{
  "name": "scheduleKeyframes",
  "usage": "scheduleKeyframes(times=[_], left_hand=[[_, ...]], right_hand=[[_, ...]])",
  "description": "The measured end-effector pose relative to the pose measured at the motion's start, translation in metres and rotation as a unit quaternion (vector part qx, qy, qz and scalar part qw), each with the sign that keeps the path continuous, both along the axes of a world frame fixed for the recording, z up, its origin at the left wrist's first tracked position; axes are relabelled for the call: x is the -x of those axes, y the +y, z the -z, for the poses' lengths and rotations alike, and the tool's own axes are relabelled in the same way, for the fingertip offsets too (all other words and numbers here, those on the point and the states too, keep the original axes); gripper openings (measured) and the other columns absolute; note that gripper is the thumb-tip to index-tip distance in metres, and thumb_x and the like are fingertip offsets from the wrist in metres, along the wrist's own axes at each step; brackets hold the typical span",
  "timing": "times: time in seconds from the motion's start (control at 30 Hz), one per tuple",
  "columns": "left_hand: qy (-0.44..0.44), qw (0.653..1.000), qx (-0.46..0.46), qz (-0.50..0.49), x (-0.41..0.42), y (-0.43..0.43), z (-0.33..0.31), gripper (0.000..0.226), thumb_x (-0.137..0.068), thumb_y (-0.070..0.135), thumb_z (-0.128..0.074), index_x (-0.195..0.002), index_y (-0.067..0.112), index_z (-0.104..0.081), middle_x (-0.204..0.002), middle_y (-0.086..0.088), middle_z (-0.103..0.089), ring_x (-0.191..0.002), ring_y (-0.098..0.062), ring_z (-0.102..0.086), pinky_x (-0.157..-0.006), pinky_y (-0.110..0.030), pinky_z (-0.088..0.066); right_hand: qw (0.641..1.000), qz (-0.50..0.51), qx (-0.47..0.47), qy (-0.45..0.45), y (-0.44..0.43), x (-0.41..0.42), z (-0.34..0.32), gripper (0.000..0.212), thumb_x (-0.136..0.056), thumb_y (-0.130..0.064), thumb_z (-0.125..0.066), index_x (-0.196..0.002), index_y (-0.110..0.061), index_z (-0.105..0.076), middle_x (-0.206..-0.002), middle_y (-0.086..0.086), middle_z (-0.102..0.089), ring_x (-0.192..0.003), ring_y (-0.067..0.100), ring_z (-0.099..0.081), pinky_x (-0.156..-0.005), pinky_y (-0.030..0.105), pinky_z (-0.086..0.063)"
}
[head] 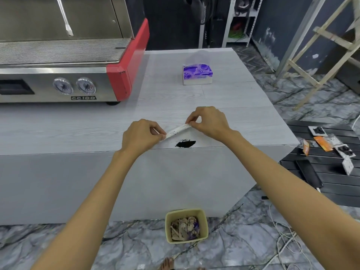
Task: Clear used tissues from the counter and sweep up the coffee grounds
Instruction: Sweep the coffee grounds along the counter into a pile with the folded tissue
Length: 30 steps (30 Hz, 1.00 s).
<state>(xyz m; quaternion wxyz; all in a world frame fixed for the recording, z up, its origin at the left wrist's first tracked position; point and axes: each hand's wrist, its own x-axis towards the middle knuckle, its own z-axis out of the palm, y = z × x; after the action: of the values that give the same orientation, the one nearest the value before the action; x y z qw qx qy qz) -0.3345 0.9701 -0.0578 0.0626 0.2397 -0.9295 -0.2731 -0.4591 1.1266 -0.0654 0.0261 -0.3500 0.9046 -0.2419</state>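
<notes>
The tissue [178, 131], white and gathered into a narrow strip, is stretched taut just above the counter [224, 98], slanting from 8 to 2 o'clock, with dark specks on it. The grounds [185, 143], a small black heap, lie at its 5 o'clock by the counter's front edge.

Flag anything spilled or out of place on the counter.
Spilled coffee grounds lie in a dark pile at the counter's front edge, close to the folded tissue pinched taut between left hand and right hand. The tissue box stands upright.
</notes>
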Motion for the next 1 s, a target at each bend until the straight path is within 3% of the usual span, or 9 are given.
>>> scheduleKeyframes(times=[0.1, 0.2, 0.43, 0.57, 0.67, 0.83, 1.0], left_hand=[[-0.002, 0.999, -0.011, -0.036, -0.013, 0.014, 0.010, 0.007, -0.080, 0.026, -0.065, -0.082, 0.027, -0.071, -0.072, 0.012, -0.062, -0.076, -0.010, -0.053, -0.055, -0.021, -0.032], [0.006, 0.997, -0.027, -0.066, -0.018, 0.028, 0.018, 0.008, -0.082, 0.025, -0.063, -0.083, 0.026, -0.071, -0.072, 0.011, -0.063, -0.078, -0.012, -0.054, -0.065, -0.024, -0.037], [0.006, 0.996, -0.051, -0.069, -0.016, 0.047, 0.020, 0.009, -0.082, 0.027, -0.063, -0.084, 0.027, -0.072, -0.066, 0.013, -0.059, -0.077, -0.013, -0.056, -0.060, -0.024, -0.037], [0.023, 0.997, -0.037, -0.060, -0.015, 0.042, 0.014, 0.007, -0.082, 0.029, -0.064, -0.083, 0.029, -0.071, -0.070, 0.013, -0.059, -0.073, -0.011, -0.053, -0.053, -0.019, -0.032], [0.043, 0.997, -0.023, -0.057, -0.008, 0.033, 0.008, 0.008, -0.082, 0.031, -0.064, -0.084, 0.030, -0.072, -0.076, 0.011, -0.062, -0.075, -0.012, -0.052, -0.056, -0.024, -0.032], [0.036, 0.999, 0.005, -0.034, 0.010, 0.029, 0.009, 0.009, -0.082, 0.030, -0.065, -0.086, 0.030, -0.072, -0.088, 0.006, -0.070, -0.082, -0.011, -0.052, -0.056, -0.024, -0.031], [0.016, 0.999, 0.034, -0.008, 0.018, 0.029, 0.011, 0.012, -0.083, 0.028, -0.063, -0.089, 0.029, -0.073, -0.092, 0.005, -0.072, -0.085, -0.013, -0.055, -0.060, -0.024, -0.032]], right_hand=[[0.999, -0.046, -0.028, 0.008, -0.011, 0.001, 0.004, 0.018, -0.085, -0.020, -0.056, -0.091, -0.025, -0.072, -0.097, -0.005, -0.068, -0.089, 0.016, -0.060, -0.072, 0.031, -0.045], [0.998, -0.057, -0.021, 0.006, -0.011, 0.003, 0.008, 0.018, -0.085, -0.020, -0.056, -0.090, -0.025, -0.072, -0.096, -0.005, -0.068, -0.089, 0.016, -0.060, -0.068, 0.028, -0.043], [0.998, -0.066, -0.010, 0.006, 0.013, 0.009, 0.011, 0.016, -0.086, -0.021, -0.057, -0.089, -0.027, -0.072, -0.094, -0.007, -0.068, -0.063, 0.004, -0.043, -0.053, 0.021, -0.031], [0.998, -0.054, -0.010, 0.029, 0.027, 0.007, 0.010, 0.016, -0.087, -0.023, -0.056, -0.091, -0.029, -0.071, -0.093, -0.008, -0.067, -0.073, 0.007, -0.045, -0.063, 0.024, -0.033], [0.999, -0.029, 0.022, 0.020, 0.032, 0.009, 0.008, 0.015, -0.086, -0.024, -0.058, -0.089, -0.029, -0.071, -0.090, -0.009, -0.066, -0.073, 0.008, -0.048, -0.065, 0.025, -0.034], [1.000, -0.009, 0.000, 0.017, 0.032, 0.013, 0.011, 0.017, -0.086, -0.022, -0.056, -0.092, -0.026, -0.072, -0.095, -0.006, -0.068, -0.093, 0.014, -0.059, -0.068, 0.025, -0.036], [0.999, 0.008, -0.014, 0.029, 0.035, 0.008, 0.012, 0.019, -0.086, -0.019, -0.054, -0.094, -0.023, -0.071, -0.097, -0.003, -0.068, -0.092, 0.018, -0.060, -0.067, 0.025, -0.036]])
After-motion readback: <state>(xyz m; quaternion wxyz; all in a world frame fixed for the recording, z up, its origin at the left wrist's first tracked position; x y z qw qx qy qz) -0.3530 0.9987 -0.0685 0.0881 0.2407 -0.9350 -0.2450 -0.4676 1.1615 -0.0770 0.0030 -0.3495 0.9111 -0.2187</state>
